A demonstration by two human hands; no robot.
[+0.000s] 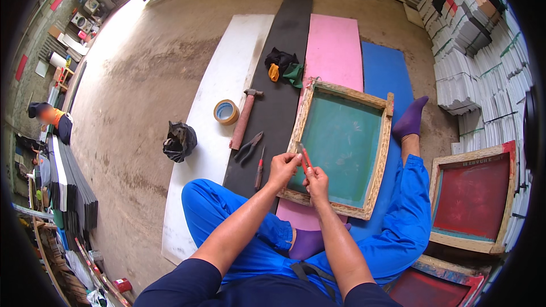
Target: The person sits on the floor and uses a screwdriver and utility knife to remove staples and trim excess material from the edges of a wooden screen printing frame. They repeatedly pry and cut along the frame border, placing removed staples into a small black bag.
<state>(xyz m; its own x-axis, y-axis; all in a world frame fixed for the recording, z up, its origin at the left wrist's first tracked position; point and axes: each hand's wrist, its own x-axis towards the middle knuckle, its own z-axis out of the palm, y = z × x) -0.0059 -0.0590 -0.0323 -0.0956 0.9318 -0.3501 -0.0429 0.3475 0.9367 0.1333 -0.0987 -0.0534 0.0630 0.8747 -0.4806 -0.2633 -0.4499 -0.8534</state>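
A wooden screen frame (372, 190) with green mesh (341, 142) lies in front of me across pink and blue sheets. Over its near left corner, my right hand (317, 185) is closed on a slim red tool (306, 158) with a grey tip; its exact kind is unclear. Beside the tool, my left hand (286, 169) is closed in a pinch, and what its fingertips hold is too small to tell. To the left lie a screwdriver (260, 169), pliers (248, 148), a hammer (244, 118) and a roll of brown tape (226, 112).
A black plastic bag (180, 142) stands by the white sheet (219, 79). Dark, yellow and green cloths (282, 63) lie on the black sheet (292, 20). At right are a red-mesh frame (475, 196) and stacked bundles (458, 79). Another person (54, 119) is far left.
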